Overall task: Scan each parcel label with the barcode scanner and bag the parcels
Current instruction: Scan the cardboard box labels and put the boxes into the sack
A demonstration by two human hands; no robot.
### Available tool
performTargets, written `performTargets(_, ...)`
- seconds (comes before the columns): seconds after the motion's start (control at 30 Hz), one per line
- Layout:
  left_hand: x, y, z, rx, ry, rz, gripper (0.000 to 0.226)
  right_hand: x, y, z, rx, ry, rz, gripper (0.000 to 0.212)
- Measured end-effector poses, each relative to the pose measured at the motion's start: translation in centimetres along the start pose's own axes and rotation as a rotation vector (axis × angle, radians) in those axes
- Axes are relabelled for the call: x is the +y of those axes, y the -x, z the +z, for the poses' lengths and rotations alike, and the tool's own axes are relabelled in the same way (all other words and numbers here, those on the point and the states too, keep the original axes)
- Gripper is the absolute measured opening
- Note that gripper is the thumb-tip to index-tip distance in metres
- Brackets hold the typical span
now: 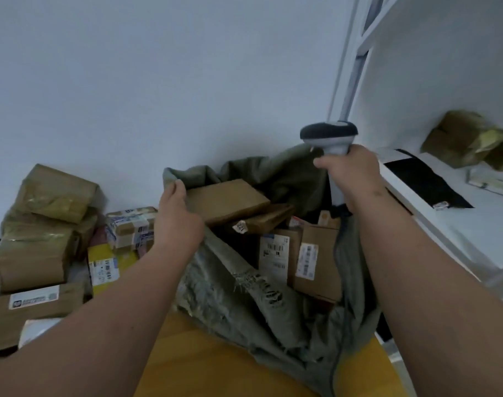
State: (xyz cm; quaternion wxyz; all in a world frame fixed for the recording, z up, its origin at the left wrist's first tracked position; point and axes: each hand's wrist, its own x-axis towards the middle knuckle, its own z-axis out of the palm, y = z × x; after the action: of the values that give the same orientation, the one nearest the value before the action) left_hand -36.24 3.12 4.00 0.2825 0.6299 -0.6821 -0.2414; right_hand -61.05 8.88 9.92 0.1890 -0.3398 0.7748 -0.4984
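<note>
Your left hand [177, 222] is gripping the brown parcel [225, 199], lowering it into the green sack [244, 299]; your right hand's [352, 174] fingers are wrapping the barcode scanner [329, 137], keeping it clear.

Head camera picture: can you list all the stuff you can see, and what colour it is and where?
sack: one, grey-green, centre, open
parcels in sack: several, brown, labelled
flat parcel: one, brown, at sack mouth
parcel pile: several, brown and yellow, left of sack
barcode scanner: one, grey and black, above sack
shelf: one, white, right, holding wrapped parcels
left hand: holds flat parcel at sack rim
right hand: grips scanner handle
</note>
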Motion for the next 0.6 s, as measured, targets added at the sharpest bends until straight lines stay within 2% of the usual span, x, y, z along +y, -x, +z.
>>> performTargets(0.1, 1.1, 0.1, -0.6, 0.074, -0.010, 0.084, 0.076, -0.1, 0.3, 0.1, 0.043, 0.004, -0.021, 0.023)
performTargets(0.17, 2.9, -0.2, -1.6, 0.169, 0.024, 0.164, 0.072, -1.4, 0.0, -0.3, 0.127, -0.023, -0.082, 0.019)
performTargets(0.3, 5.9, -0.9, -3.9, 0.376, 0.142, 0.302, 0.069, -4.5, -0.2, -1.5, 0.355, -0.177, -0.270, 0.032)
performTargets(0.37, 5.7, -1.5, -4.2, 0.409, 0.174, 0.326, 0.069, -4.9, -0.1, -2.1, 0.429, -0.204, -0.338, 0.035)
performTargets(0.47, 2.9, -1.8, -3.1, 0.202, 0.076, 0.179, 0.076, -3.5, -0.2, -2.2, 0.368, -0.111, -0.227, 0.039)
performTargets(0.53, 0.6, -0.9, -1.8, 0.038, 0.005, 0.065, 0.080, -2.0, -0.1, -1.8, 0.252, -0.026, -0.108, 0.035)
performTargets(0.6, -1.5, 0.1, -0.6, -0.034, -0.021, 0.005, 0.078, -0.6, 0.4, -1.2, 0.136, 0.040, -0.005, 0.028)
